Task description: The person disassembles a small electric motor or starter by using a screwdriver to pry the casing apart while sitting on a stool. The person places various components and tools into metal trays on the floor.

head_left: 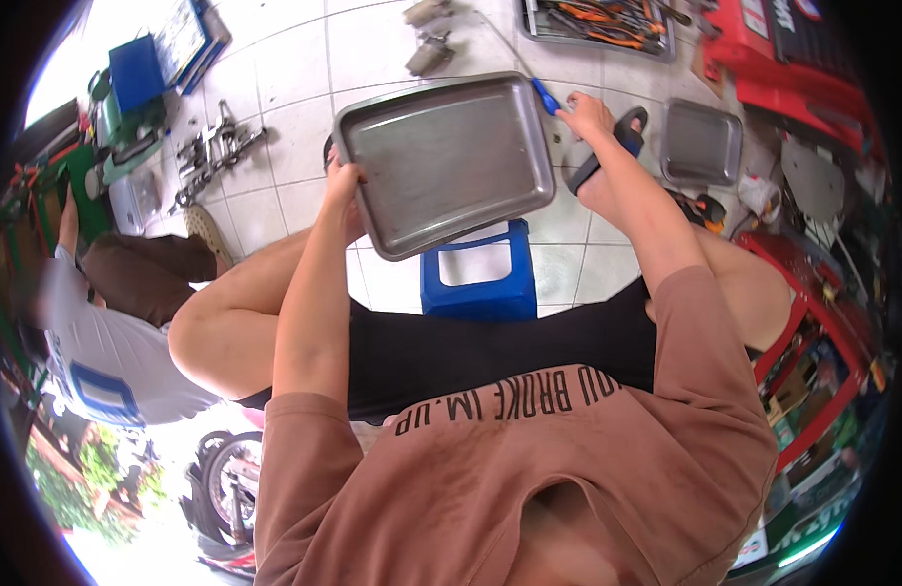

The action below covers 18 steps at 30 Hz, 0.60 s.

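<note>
A shallow grey metal tray (451,161) is tilted in front of me above the floor. My left hand (345,182) grips its left rim, with the thumb over the edge. Beyond the tray's right side, my right hand (590,117) is held out with its fingers parted. Its fingertips are at the end of a blue-handled tool (546,98) with a long thin shaft, which looks like a screwdriver. Whether they touch the handle is hard to make out. Under the tray's near edge stands a blue plastic stool (477,296), partly covered by it.
A smaller metal tray (701,143) lies at right beyond my sandalled foot (607,161). Far ahead is a tray of hand tools (599,27), beside a red case (778,59). Metal parts (217,146) lie at left on white tiles. Another person (119,322) sits close on my left.
</note>
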### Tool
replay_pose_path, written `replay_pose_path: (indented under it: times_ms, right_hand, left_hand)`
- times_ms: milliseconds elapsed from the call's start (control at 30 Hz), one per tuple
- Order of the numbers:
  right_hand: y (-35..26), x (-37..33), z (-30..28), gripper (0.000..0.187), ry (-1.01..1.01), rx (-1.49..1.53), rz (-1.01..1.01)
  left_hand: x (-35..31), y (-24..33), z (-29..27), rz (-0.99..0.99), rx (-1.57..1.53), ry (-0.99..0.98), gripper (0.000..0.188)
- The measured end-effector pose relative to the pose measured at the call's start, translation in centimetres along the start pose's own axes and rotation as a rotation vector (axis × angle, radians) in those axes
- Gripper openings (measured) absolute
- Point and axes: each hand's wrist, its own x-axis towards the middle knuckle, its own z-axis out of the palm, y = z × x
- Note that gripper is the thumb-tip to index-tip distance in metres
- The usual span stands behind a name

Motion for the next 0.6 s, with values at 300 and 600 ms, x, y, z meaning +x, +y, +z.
replay_pose_path:
  times_ms: [300,600]
  right_hand:
    - [-0.1,3.2,1.7,0.036,0.13,-0.224,-0.007]
    - [-0.2,5.1,0.3,0.034,0.201,-0.227,0.008]
  left_hand:
    - [-0.1,0.2,6.3,0.375,0.543,0.204,0.054]
    - [1.4,0.2,8.9,0.11,0.82,0.25,0.037]
